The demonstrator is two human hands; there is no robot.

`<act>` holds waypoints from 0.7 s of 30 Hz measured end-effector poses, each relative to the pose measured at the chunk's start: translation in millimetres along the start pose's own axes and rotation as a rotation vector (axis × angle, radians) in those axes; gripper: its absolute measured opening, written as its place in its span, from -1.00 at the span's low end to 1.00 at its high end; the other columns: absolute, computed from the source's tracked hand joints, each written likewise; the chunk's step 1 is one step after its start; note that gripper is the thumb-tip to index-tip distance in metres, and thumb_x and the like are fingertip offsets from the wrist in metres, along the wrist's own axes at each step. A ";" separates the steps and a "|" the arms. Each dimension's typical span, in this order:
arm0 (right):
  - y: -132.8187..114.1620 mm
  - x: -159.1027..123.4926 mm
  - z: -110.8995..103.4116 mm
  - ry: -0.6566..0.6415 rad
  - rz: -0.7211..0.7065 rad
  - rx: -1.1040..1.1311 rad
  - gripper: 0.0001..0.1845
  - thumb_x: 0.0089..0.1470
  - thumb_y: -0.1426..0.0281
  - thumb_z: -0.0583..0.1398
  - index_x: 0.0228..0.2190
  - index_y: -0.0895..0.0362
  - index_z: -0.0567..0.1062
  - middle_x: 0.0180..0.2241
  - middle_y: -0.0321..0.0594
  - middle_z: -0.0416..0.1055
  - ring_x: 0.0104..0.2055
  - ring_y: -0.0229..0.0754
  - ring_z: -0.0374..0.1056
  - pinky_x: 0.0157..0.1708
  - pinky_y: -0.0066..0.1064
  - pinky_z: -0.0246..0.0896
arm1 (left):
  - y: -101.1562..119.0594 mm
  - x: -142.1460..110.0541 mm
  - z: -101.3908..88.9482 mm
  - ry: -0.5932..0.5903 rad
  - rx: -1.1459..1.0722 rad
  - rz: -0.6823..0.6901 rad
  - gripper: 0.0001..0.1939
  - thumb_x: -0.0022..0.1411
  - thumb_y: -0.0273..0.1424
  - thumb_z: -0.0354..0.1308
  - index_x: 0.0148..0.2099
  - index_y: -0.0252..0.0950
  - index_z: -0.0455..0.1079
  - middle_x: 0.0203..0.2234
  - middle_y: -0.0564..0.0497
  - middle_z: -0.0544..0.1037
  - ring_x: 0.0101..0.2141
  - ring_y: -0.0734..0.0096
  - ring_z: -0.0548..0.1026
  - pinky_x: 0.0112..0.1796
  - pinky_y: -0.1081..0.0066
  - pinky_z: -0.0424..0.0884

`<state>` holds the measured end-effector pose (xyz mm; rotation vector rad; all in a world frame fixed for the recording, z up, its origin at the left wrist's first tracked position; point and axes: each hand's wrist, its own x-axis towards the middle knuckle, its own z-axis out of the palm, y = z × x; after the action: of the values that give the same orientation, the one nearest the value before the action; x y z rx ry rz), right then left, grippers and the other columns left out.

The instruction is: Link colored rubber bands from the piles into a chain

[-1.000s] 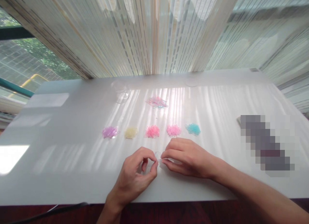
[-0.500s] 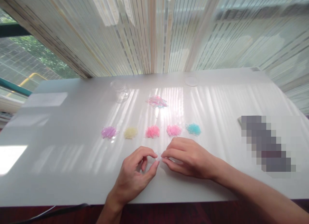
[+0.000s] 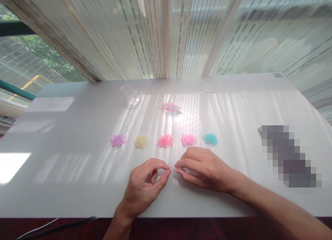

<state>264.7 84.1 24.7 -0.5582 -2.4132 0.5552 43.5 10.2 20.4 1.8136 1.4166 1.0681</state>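
Near the front middle of the table, a small clump of clear loops [image 3: 171, 165], perhaps elastic bands, lies between my hands. My left hand [image 3: 146, 184] pinches thumb and forefinger together at its left edge; whatever is between the tips is too small to make out. From the right, my right hand [image 3: 203, 169] touches the clump with its fingertips drawn close together, and what they hold is unclear. Just beyond are little heaps of similar loops: purple [image 3: 118, 140], yellow [image 3: 141, 141], coral pink [image 3: 165, 141], light pink [image 3: 189, 140] and teal [image 3: 210, 138].
Farther back lies a mixed pile of pink and bluish thin loops [image 3: 170, 108]. A clear jar [image 3: 131, 98] stands to its left, and a clear round lid [image 3: 208, 87] lies back right. A blurred-out object [image 3: 292, 157] rests at right on the white table [image 3: 77, 198]. Striped curtains [image 3: 166, 36] hang behind.
My left thumb and forefinger have closed together from a slight gap. My right hand has barely moved. The whole view has shifted slightly.
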 end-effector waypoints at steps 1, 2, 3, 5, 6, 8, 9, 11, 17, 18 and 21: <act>-0.2 0.1 0.0 -0.002 0.001 -0.001 -0.78 0.37 0.39 0.15 -0.27 0.16 0.59 -0.42 -0.21 0.51 -0.41 -0.22 0.35 -0.40 -0.39 0.26 | 0.0 -0.2 -0.2 0.005 0.002 0.001 -0.92 0.31 -0.49 0.26 -0.19 -0.20 0.52 -0.39 0.11 0.57 -0.60 0.61 0.29 -0.54 0.57 0.36; -0.3 0.2 0.1 -0.002 0.000 -0.003 -0.78 0.36 0.39 0.15 -0.27 0.16 0.59 -0.43 -0.21 0.51 -0.41 -0.23 0.35 -0.40 -0.39 0.25 | 0.0 -0.4 -0.3 0.007 0.004 0.004 -0.92 0.31 -0.49 0.27 -0.18 -0.19 0.51 -0.39 0.11 0.57 -0.60 0.61 0.29 -0.54 0.57 0.36; -0.4 0.4 0.1 -0.001 -0.002 -0.006 -0.78 0.36 0.39 0.16 -0.28 0.16 0.59 -0.43 -0.21 0.51 -0.42 -0.22 0.35 -0.40 -0.39 0.25 | -0.1 -0.6 -0.4 0.006 0.005 0.007 -0.91 0.30 -0.49 0.27 -0.18 -0.19 0.51 -0.39 0.11 0.57 -0.60 0.61 0.29 -0.54 0.57 0.36; -0.6 0.9 0.1 0.002 -0.008 -0.011 -0.79 0.35 0.40 0.16 -0.28 0.17 0.59 -0.44 -0.20 0.50 -0.42 -0.22 0.35 -0.40 -0.39 0.24 | -0.5 -1.1 -0.3 0.004 0.008 0.010 -0.91 0.30 -0.50 0.27 -0.18 -0.19 0.51 -0.39 0.12 0.57 -0.60 0.61 0.29 -0.53 0.57 0.36; -0.6 1.2 0.0 0.004 -0.011 -0.010 -0.79 0.35 0.40 0.17 -0.29 0.17 0.59 -0.44 -0.20 0.50 -0.42 -0.22 0.35 -0.40 -0.39 0.24 | -0.8 -1.2 -0.2 0.004 0.010 0.009 -0.91 0.31 -0.51 0.27 -0.19 -0.19 0.51 -0.39 0.12 0.58 -0.60 0.61 0.29 -0.53 0.57 0.36; -0.7 1.8 -0.4 0.012 -0.015 -0.011 -0.79 0.35 0.40 0.17 -0.29 0.18 0.59 -0.43 -0.20 0.51 -0.42 -0.22 0.35 -0.40 -0.39 0.25 | -1.4 -1.1 0.1 0.008 0.015 0.007 -0.91 0.31 -0.51 0.26 -0.20 -0.20 0.51 -0.39 0.12 0.58 -0.59 0.61 0.29 -0.53 0.58 0.35; -0.8 2.0 -0.7 0.019 -0.014 -0.012 -0.79 0.35 0.41 0.18 -0.29 0.18 0.59 -0.43 -0.20 0.51 -0.42 -0.22 0.35 -0.40 -0.38 0.25 | -1.7 -0.9 0.3 0.012 0.015 0.009 -0.90 0.31 -0.52 0.26 -0.20 -0.20 0.51 -0.39 0.12 0.58 -0.60 0.62 0.29 -0.54 0.59 0.35; -0.9 2.3 -1.2 0.036 -0.012 -0.013 -0.81 0.34 0.41 0.18 -0.28 0.19 0.59 -0.42 -0.19 0.52 -0.42 -0.21 0.35 -0.41 -0.38 0.25 | -2.1 -0.4 0.7 0.022 0.010 0.021 -0.90 0.31 -0.52 0.26 -0.20 -0.20 0.51 -0.39 0.13 0.58 -0.60 0.63 0.28 -0.54 0.60 0.34; -0.6 1.1 -1.5 0.035 -0.002 0.001 -0.83 0.31 0.45 0.19 -0.28 0.20 0.59 -0.43 -0.19 0.51 -0.42 -0.21 0.36 -0.42 -0.37 0.26 | -2.4 0.0 1.4 0.035 0.008 0.035 -0.91 0.32 -0.52 0.26 -0.20 -0.21 0.51 -0.39 0.12 0.58 -0.60 0.62 0.29 -0.54 0.60 0.34; -0.6 0.8 -1.4 0.029 0.005 0.005 -0.83 0.32 0.45 0.19 -0.28 0.20 0.59 -0.43 -0.19 0.51 -0.42 -0.21 0.36 -0.41 -0.38 0.26 | -2.5 -0.1 1.5 0.035 0.012 0.035 -0.92 0.33 -0.51 0.26 -0.20 -0.21 0.51 -0.39 0.12 0.59 -0.60 0.62 0.30 -0.54 0.59 0.34; -0.9 0.1 -1.1 0.011 0.037 0.034 -0.84 0.31 0.46 0.19 -0.27 0.19 0.59 -0.42 -0.19 0.52 -0.41 -0.21 0.37 -0.41 -0.38 0.27 | -3.9 -0.4 2.1 0.041 0.022 0.038 -0.92 0.34 -0.50 0.25 -0.18 -0.21 0.52 -0.38 0.11 0.60 -0.60 0.61 0.31 -0.54 0.58 0.35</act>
<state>265.1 83.7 26.0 -0.5916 -2.3828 0.6058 43.3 10.9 16.0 1.8515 1.4283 1.1189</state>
